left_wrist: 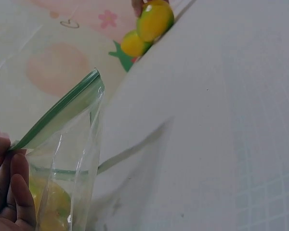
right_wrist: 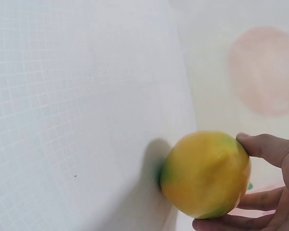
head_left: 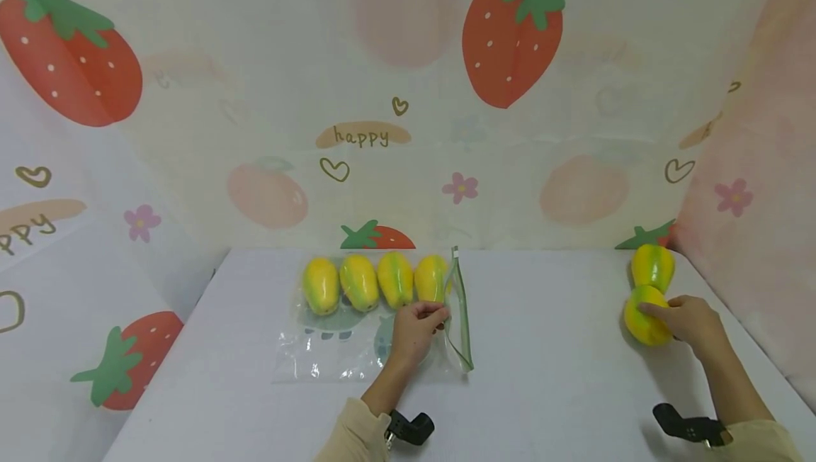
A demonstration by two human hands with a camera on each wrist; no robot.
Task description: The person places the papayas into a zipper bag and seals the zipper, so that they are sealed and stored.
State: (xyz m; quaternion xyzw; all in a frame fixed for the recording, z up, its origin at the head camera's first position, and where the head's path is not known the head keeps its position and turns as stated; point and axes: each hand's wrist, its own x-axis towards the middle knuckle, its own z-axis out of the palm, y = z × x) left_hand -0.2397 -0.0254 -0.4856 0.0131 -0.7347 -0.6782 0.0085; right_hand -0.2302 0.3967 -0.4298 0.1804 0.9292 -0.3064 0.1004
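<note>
And there it is, front and centre on the back wall (head_left: pixel 287 93): the word "happy" (head_left: pixel 362 137), dark handwritten letters across a tan patch (head_left: pixel 363 126)! Over to the left wall (head_left: pixel 83 271), another tan patch, another word, but the picture's edge cuts it down to "ppy" (head_left: pixel 28 232). Out on the right, a slanted tan patch (head_left: pixel 701 130) carries a mark too small to read. Heart signs join in: a small heart (head_left: pixel 399 100) above "happy", a wider heart (head_left: pixel 334 178) below it, both drawn in outline on the back wall.
</note>
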